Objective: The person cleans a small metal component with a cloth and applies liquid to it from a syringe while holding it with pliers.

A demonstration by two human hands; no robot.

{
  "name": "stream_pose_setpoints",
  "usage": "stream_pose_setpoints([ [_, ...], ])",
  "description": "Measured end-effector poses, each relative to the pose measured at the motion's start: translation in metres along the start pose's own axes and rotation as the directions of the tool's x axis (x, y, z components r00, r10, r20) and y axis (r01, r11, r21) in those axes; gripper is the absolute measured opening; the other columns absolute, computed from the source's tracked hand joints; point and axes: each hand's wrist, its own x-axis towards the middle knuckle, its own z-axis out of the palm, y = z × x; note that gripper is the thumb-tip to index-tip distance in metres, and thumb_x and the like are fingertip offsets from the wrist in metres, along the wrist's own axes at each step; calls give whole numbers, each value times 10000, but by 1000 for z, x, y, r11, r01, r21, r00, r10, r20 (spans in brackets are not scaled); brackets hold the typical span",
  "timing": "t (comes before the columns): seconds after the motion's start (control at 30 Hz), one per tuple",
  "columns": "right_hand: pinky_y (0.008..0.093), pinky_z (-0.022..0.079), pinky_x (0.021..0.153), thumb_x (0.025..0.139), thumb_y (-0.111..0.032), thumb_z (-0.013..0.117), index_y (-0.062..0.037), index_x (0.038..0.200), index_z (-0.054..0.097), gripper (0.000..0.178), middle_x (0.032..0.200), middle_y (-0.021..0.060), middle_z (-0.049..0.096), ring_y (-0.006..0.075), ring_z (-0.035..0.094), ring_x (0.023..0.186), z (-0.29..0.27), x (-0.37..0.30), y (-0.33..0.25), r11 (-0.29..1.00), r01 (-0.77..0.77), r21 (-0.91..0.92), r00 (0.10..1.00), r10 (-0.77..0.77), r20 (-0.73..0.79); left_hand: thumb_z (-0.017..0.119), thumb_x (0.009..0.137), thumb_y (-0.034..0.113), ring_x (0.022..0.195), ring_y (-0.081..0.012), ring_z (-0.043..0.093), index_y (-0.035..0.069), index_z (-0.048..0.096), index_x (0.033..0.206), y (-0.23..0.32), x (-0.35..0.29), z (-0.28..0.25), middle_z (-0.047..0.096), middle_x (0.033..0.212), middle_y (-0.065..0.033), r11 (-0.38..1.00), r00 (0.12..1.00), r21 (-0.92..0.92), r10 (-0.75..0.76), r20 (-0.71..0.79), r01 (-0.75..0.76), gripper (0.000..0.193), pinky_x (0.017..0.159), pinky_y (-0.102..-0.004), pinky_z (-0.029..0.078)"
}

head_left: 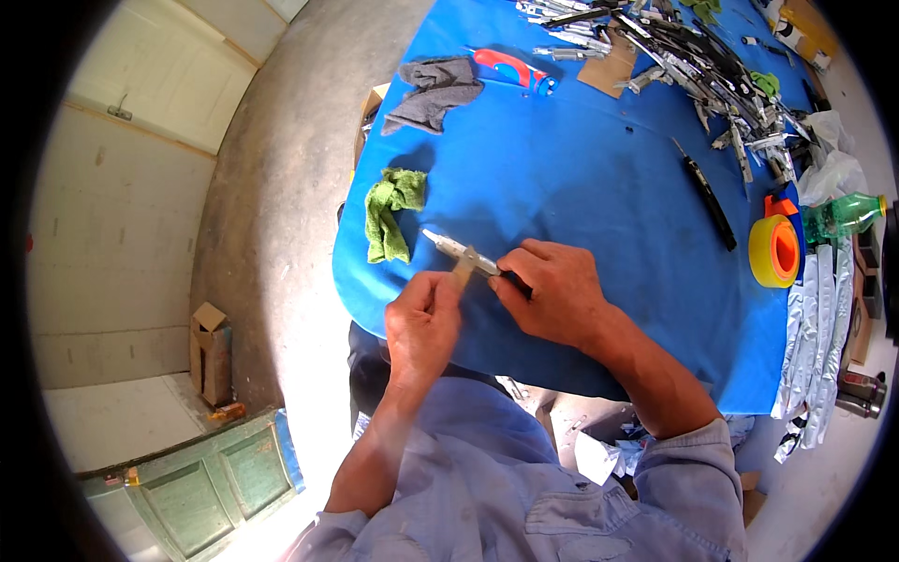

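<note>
"While I watch from my far-off seat, what do the hands hold?"

"Nearest me, the left grip (426, 318) pinches a narrow tan strip (462, 272) lying across a slim, pointed silver metal piece (482, 261). The right grip (562, 286) is closed around that piece's dark end. I see it above the near-left part of the blue-covered worktop (581, 187), tip pointing away and leftward."

"Where might trouble start?"

"With the pinch, I'd say: if the strip slid, the left grip could scrape on the metal. Slackness on the right could let the piece twist, or drop toward the near edge. Just past the tip lies a crumpled green cloth (379, 220); a forward push could snag it."

"Farther out?"

"Rightward, a yellow tape roll with an orange core (761, 255) stands beside a green plastic bottle (843, 217); a wide sweep might knock either. A slim black tool with a thin bare shaft (709, 204) could jab a careless reach. Beyond, a tangled heap of silver and black metal parts (679, 66) could slide if one were tugged."

"Any brands or writing?"

"None I can make out on the piece or bottle. A yellow-orange package (813, 36) at the far right is too small for me to read."
</note>
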Motion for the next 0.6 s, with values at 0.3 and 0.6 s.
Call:
stream_pose_setpoints([
  [0.3, 485, 526, 631, 896, -224, 769, -96, 858, 678, 161, 814, 93, 665, 346, 692, 743, 1, -1, 1, 1000, -6, 16, 1000, 6, -5, 660, 1108, 207, 653, -41, 568, 7, 726, 1026, 6, -8, -9, 633, 722, 13, 999, 999, 35, -36, -2, 36, 226, 576, -224, 420],
  [0.6, 484, 530, 655, 884, -220, 773, -99, 868, 686, 150, 839, 96, 676, 345, 698, 772, -4, 0, 1, 998, -58, 21, 996, 56, 64, 678, 1092, 224, 691, -71, 579, -11, 758, 1071, 33, 45, -44, 669, 750, -25, 979, 986, 173, 128, -105, -108, 249, 622, -257, 463],
])
